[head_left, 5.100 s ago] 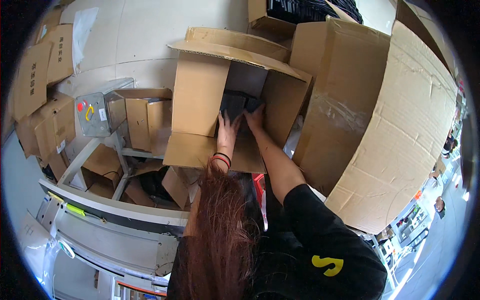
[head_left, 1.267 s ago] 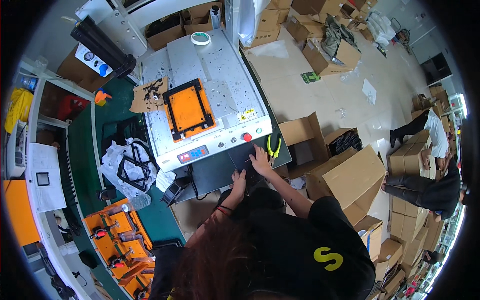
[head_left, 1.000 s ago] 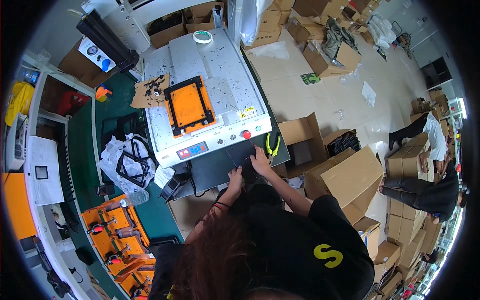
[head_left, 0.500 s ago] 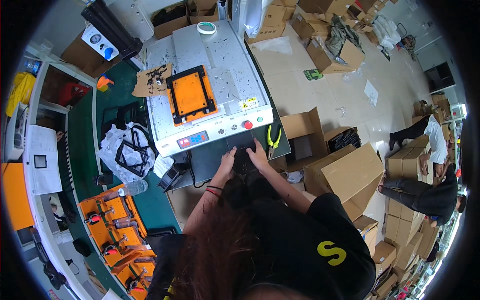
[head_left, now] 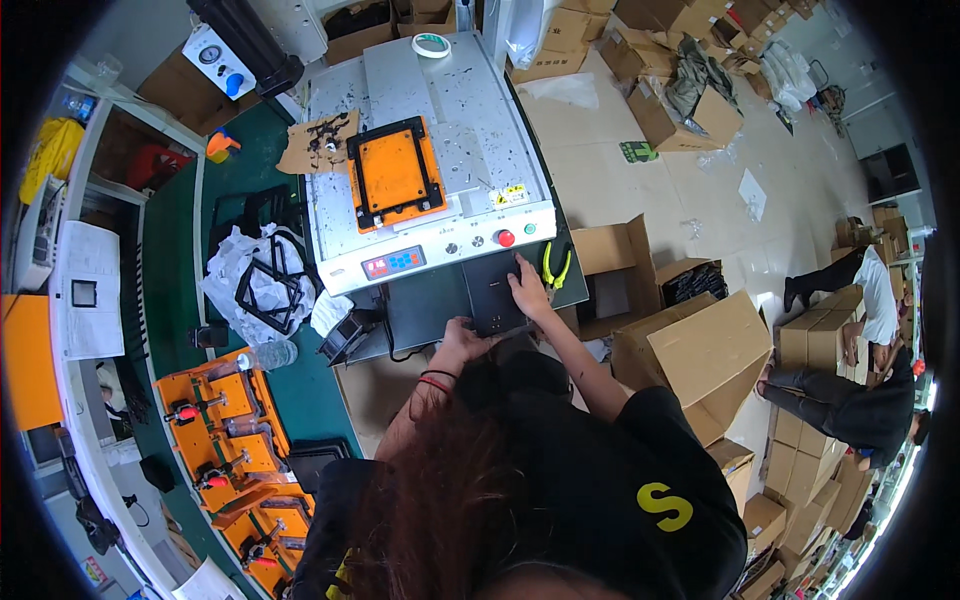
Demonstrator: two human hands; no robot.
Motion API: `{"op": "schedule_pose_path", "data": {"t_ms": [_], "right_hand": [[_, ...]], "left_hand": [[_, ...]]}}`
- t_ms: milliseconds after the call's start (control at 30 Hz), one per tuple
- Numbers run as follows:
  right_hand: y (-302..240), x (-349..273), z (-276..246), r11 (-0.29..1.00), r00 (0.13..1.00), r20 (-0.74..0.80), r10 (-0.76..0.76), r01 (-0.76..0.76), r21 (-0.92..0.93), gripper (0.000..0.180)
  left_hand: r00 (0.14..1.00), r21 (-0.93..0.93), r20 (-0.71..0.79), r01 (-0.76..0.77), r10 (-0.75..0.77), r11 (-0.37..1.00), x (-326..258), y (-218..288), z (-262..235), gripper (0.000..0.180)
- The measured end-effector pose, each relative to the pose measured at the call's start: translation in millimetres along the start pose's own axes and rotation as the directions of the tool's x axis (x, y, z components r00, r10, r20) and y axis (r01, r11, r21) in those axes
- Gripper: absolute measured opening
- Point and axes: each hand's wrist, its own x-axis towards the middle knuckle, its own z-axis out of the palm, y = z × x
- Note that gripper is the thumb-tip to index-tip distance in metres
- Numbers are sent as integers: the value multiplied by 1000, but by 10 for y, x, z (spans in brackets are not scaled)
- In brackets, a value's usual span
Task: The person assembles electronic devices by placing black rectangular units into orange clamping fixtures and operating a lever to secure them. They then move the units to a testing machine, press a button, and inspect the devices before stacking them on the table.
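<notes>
A flat black rectangular panel (head_left: 492, 290) lies on the dark tabletop in front of the white machine (head_left: 335, 272). My left hand (head_left: 462, 345) is closed at its near left corner, the thumb along the near edge. My right hand (head_left: 528, 290) grips the right edge, its fingers reaching toward the far corner. Just right of that hand lie yellow-green cutting pliers (head_left: 556, 268). On the machine sits an orange plate in a black frame (head_left: 396, 175). What the undersides of my fingers touch is hidden.
Left of the machine, black frames (head_left: 270, 300) rest on white wrapping beside a clear bottle (head_left: 268, 355). Orange clamp fixtures (head_left: 225, 410) stand at the lower left. Open cartons (head_left: 710, 350) line my right side. Two people work by boxes at far right.
The black panel now lies farther forward, close to the machine's front. My right hand has moved forward along its edge; my left hand has shifted to the near corner.
</notes>
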Motion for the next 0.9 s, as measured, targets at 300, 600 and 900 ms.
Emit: {"op": "schedule_pose_path", "data": {"t_ms": [300,600,900], "right_hand": [[101,-338,66,1000,1000,-16,15,-14,13,56],[213,-326,96,996,994,-104,29,-20,82,54],[99,-298,191,996,997,-81,0,8,93,63]], "left_hand": [[994,31,-98,53,-50,998,244,208,-71,61],[895,616,-22,-339,446,711,0,65,-259,51],[660,513,380,-734,648,445,547,-152,-136,57]]}}
